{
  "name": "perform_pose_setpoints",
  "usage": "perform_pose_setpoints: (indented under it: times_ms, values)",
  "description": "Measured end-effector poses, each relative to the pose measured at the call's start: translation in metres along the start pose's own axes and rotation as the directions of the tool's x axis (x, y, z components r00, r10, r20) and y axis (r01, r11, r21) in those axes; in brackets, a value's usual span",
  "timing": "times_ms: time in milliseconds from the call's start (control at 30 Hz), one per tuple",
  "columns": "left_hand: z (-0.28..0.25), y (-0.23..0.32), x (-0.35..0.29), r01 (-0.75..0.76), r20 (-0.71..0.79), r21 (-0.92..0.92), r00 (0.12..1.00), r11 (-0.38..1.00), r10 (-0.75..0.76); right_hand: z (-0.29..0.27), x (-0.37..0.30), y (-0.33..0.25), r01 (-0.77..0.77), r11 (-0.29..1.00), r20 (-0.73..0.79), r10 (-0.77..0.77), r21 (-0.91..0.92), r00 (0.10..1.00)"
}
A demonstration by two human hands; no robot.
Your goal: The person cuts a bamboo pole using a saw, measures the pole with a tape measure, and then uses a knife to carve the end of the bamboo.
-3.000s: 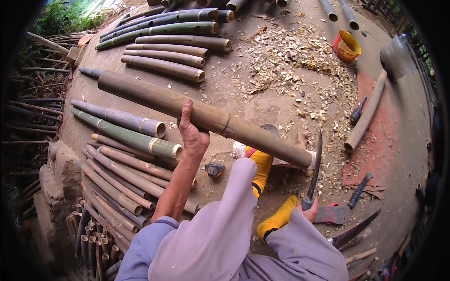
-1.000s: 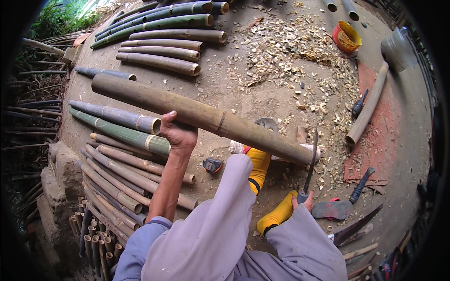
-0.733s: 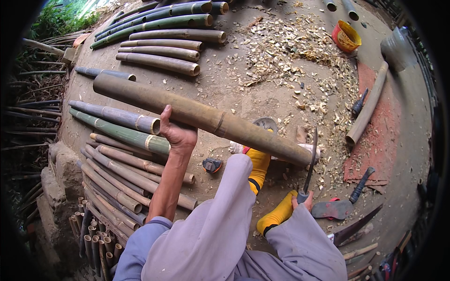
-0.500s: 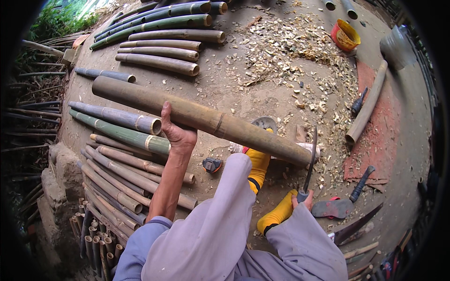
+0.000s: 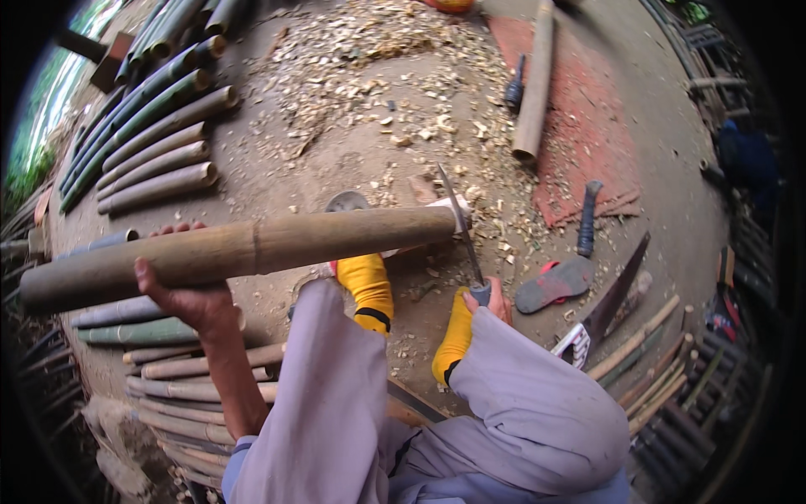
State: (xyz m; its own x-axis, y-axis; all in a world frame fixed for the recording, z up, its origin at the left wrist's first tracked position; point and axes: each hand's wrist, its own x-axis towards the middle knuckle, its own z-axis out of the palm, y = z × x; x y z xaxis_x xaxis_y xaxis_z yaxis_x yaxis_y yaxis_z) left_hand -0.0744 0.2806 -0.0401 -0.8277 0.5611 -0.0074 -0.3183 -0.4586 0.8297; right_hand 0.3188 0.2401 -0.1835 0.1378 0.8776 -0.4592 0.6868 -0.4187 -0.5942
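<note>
A thick brown bamboo pole [image 5: 336, 235] lies across the view, its left part in my left hand [image 5: 197, 302]. My thumb is on the near side and fingertips show over the far edge. The pole's right end rests against a pale block-like thing [image 5: 460, 217], too covered to name. My right hand [image 5: 498, 304] is closed round the grey handle of a knife [image 5: 462, 227]. Its narrow, slightly curved blade points up and away, close to the pole's right end. My yellow-socked feet [image 5: 367, 281] are beneath and beside the pole.
Bamboo poles [image 5: 159, 187] lie at the far left, and more [image 5: 201, 391] at the near left. Wood chips [image 5: 361, 59] cover the ground ahead. To the right are a red mat [image 5: 579, 126], another pole [image 5: 535, 92], a sandal [image 5: 554, 287], a dark-handled tool [image 5: 588, 220] and a saw [image 5: 609, 307].
The view has turned right, so the surroundings shift left. The pole now slopes up to the right instead of down. Both hands keep their holds, with the blade still by the pole's right end.
</note>
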Motion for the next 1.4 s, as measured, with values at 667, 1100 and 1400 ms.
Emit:
perform_pose_setpoints:
  times_ms: [667, 1100, 1400]
  values:
    - [0.087, 0.014, -0.033, -0.072, 0.401, -0.006, 0.913, 0.997, 0.069, -0.025, 0.022, -0.050, 0.329, 0.879, -0.020, -0.344, 0.345, 0.939]
    - [0.080, 0.013, -0.020, -0.065, 0.426, -0.006, 0.903, 0.998, 0.061, -0.026, 0.047, -0.047, 0.245, 0.903, 0.054, -0.281, 0.353, 0.958]
    - [0.085, 0.021, -0.024, -0.068, 0.479, -0.024, 0.875, 0.997, 0.071, -0.010, 0.048, -0.030, 0.297, 0.943, 0.112, -0.314, 0.148, 0.943]
